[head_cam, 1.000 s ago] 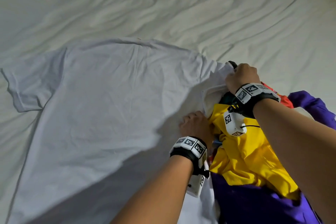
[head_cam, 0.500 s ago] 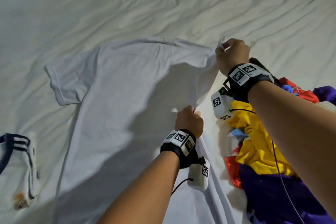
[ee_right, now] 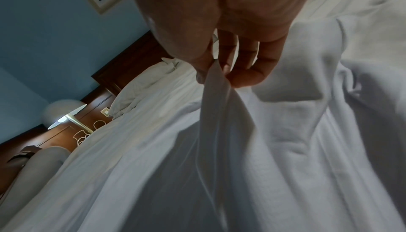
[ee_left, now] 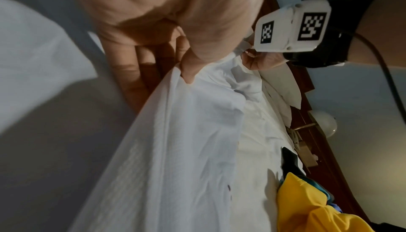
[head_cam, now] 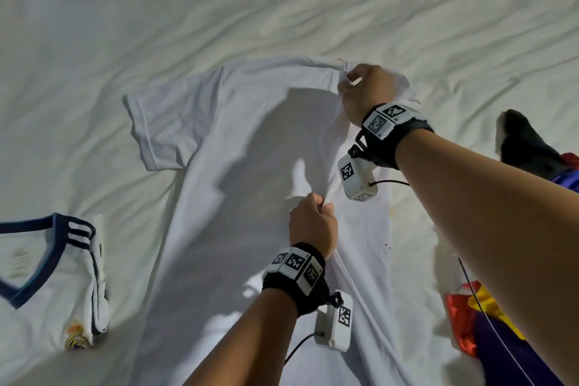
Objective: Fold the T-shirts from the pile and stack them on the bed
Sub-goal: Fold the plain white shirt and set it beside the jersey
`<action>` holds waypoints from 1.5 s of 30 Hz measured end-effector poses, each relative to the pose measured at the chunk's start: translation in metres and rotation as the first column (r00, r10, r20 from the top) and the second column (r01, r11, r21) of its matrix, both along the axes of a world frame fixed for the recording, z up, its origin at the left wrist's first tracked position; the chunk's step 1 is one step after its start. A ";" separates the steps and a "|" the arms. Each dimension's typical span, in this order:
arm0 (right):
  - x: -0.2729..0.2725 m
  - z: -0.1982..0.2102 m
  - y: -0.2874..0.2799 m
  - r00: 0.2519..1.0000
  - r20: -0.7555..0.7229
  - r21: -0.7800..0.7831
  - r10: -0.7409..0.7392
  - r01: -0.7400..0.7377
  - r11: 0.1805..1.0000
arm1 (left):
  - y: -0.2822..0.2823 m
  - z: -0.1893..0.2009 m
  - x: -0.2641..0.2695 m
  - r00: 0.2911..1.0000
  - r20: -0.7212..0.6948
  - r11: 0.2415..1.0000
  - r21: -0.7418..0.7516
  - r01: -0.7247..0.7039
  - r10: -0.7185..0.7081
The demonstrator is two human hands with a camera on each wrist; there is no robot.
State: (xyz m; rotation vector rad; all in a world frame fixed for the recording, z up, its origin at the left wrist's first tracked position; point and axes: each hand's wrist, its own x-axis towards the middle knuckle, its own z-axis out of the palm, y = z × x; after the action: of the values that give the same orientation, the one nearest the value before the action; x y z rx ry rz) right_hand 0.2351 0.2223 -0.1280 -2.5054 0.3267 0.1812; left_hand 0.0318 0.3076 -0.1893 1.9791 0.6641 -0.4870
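A plain white T-shirt (head_cam: pixel 238 185) lies spread across the middle of the frame on the rumpled white bed (head_cam: pixel 282 3), its one visible sleeve pointing toward the left; its right side is lifted into a raised fold. At the lower left lies a folded white T-shirt with navy V-neck trim (head_cam: pixel 47 276), stripes and a crest. At the lower right edge sits the pile (head_cam: pixel 488 320): red, yellow, purple and black garments bunched together.
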 end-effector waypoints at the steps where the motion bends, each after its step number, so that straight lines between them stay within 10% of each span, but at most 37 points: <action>1: 0.002 -0.005 0.004 1.000 -0.004 0.015 0.003 -0.003 1.000 | 0.002 -0.002 -0.001 1.000 0.005 1.000 0.007 -0.006 0.006; 12: -0.023 -0.027 0.004 0.998 -0.057 0.119 -0.027 0.034 0.992 | 0.015 -0.005 -0.004 0.991 -0.018 0.975 0.179 0.132 -0.131; 17: -0.125 -0.024 -0.024 1.000 -0.020 0.121 -0.016 0.018 0.993 | 0.025 0.014 -0.019 0.961 -0.092 0.937 0.213 0.275 -0.261; 27: -0.359 -0.006 -0.069 0.892 -0.447 -0.081 0.066 -0.114 0.990 | 0.039 0.028 -0.148 0.889 -0.125 0.873 0.175 0.456 -0.440; 37: -0.430 0.038 -0.077 0.807 -0.564 -0.276 0.176 -0.385 0.881 | 0.060 0.049 -0.215 0.884 -0.207 0.891 0.096 0.444 -0.419; 45: -0.445 0.062 -0.005 0.742 -0.617 0.362 0.263 -0.030 0.932 | 0.054 0.047 -0.227 0.952 -0.285 0.988 -0.132 0.078 -0.113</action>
State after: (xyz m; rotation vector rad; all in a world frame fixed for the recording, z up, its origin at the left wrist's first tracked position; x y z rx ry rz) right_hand -0.2098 0.2173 -0.0664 -2.0458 0.3345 1.1157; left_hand -0.1953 0.3619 -0.1424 1.8489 0.7041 -0.8709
